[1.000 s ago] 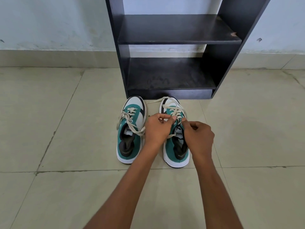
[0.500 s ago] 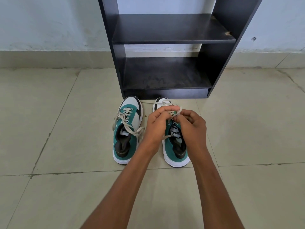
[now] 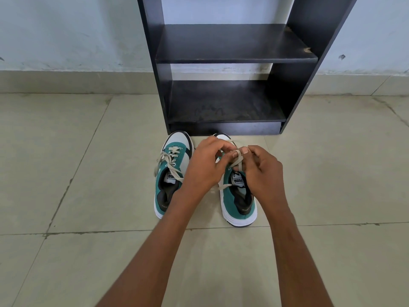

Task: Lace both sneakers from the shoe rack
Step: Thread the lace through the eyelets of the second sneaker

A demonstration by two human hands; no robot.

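Note:
Two green and white sneakers stand side by side on the floor tiles, toes toward the rack. The left sneaker has cream laces lying loose over its tongue. Over the front of the right sneaker both my hands meet. My left hand and my right hand each pinch the cream lace of that shoe, which loops across my right thumb. Its toe and eyelets are mostly hidden by my fingers.
A black shoe rack with two bare shelves stands against the pale wall just beyond the sneakers. Beige floor tiles spread to both sides and toward me.
My hands have come together and lifted over the right sneaker's toe, drawing the lace up between them. The left sneaker has not moved.

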